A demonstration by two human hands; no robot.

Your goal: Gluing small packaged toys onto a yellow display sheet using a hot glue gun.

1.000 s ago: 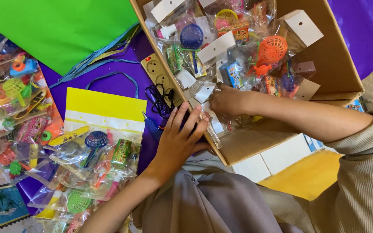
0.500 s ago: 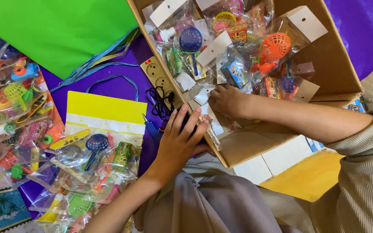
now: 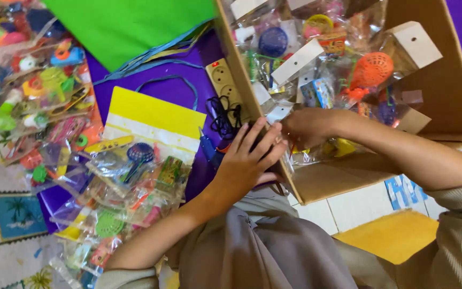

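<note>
Head view: left hand (image 3: 249, 160) lies open, fingers spread, on the wall of the cardboard box (image 3: 445, 91) at frame centre. Right hand (image 3: 308, 128) is inside the box, closed on a clear toy packet (image 3: 279, 112). More toy packets (image 3: 108, 182) lie at the left, near a yellow bag (image 3: 151, 115).

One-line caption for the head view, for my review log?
Both hands meet at a cardboard box of bagged toys: left hand on its wall, right hand inside among the packets.
</note>
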